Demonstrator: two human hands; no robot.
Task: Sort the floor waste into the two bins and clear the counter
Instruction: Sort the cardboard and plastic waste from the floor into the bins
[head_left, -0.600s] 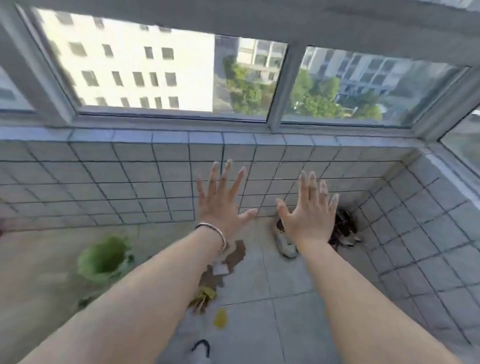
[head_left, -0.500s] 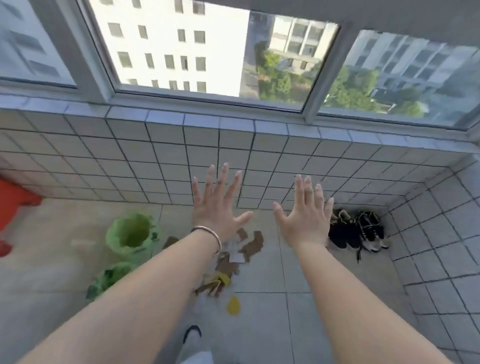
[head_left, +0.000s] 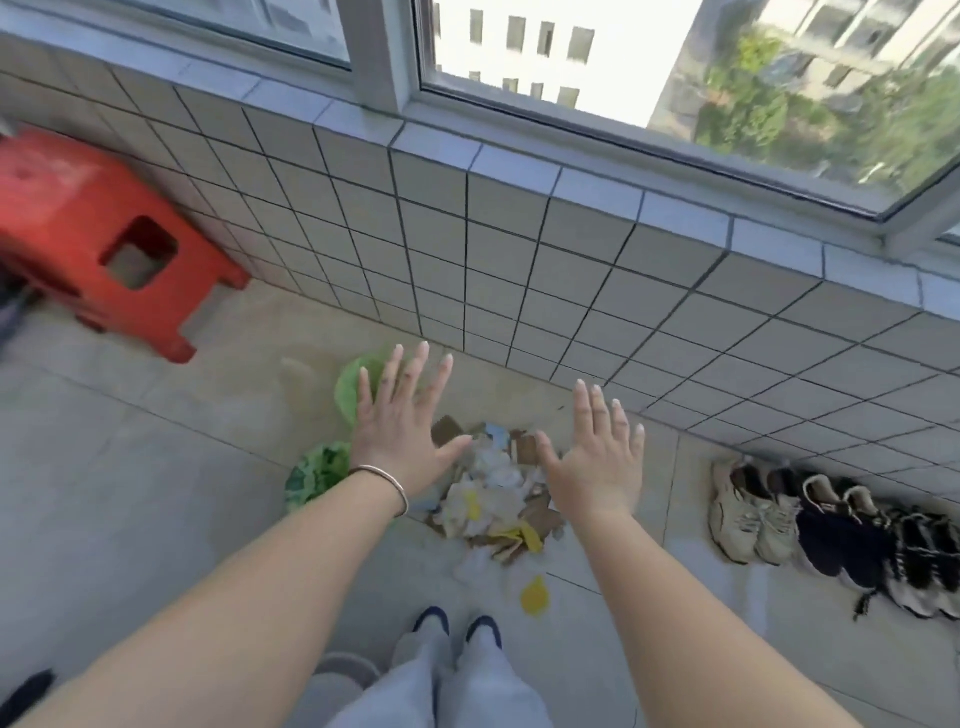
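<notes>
L hand (head_left: 400, 436) & R hand (head_left: 597, 462): both held out, fingers spread, holding nothing. Waste pile (head_left: 493, 493) on floor between/below them. Two green-lined bins (head_left: 353, 384) behind/left of L hand.

Finding no readable text, label, brand, number or sign anywhere: nothing legible showing on any surface in view.

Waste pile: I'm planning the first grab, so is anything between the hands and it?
Nothing visible: both the left hand and right hand are open, empty, above the waste pile; the green-lined bins sit just left.
</notes>
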